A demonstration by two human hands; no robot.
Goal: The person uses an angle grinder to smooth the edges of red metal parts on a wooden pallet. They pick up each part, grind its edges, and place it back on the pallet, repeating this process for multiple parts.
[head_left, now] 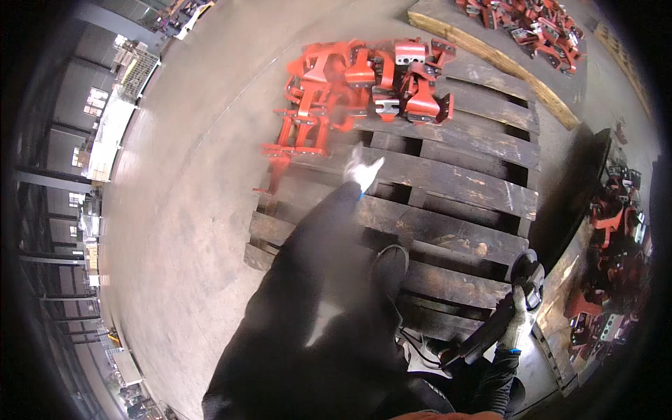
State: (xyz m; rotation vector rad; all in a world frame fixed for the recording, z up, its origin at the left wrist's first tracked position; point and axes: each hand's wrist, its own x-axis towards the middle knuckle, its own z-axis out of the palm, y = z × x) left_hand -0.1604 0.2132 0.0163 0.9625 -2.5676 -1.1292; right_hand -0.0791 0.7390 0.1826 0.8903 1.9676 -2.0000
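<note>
My left hand [364, 171], in a white glove, reaches out over the wooden pallet [462, 171] with fingers apart and nothing in them. It is a little blurred. Just beyond it, red metal brackets [357, 73] lie heaped on the pallet's far left part, the nearest ones beside my fingers but apart from them. Low on the right, my right hand [518, 320], also gloved, grips a black angle grinder [488, 332]. The grinder's head [528, 273] points away from me, by the pallet's right edge. A dark cable hangs near its rear end.
More red metal parts [609, 217] are piled on another pallet to the right, and others [521, 28] at the far right behind a wooden beam [497, 59]. Grey concrete floor [175, 210] stretches along the left. My dark shoe [392, 266] is at the pallet's near side.
</note>
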